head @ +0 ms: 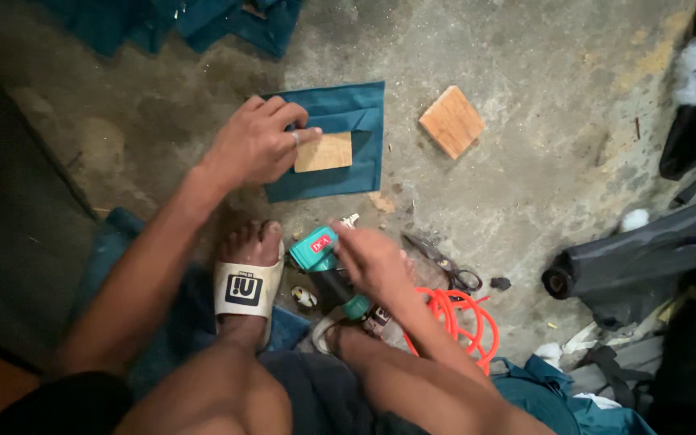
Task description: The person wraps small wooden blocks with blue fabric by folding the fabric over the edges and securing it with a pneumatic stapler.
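My left hand point(255, 145) presses a small flat wooden block point(325, 151) onto a square piece of teal cloth point(340, 113) lying on the concrete floor; the fingers pinch the block's left edge. My right hand point(372, 258) rests on a teal and black power tool point(324, 262) lying on the floor between my feet, fingers curled over its body. A second wooden block point(452, 121) lies loose on the floor to the right of the cloth.
My foot in a white slipper point(245, 292) sits left of the tool. Black scissors point(445, 264) and a coiled orange cord point(461, 316) lie right of it. A rolled dark sheet point(638, 262) lies at right, more teal cloth point(179, 20) at the top.
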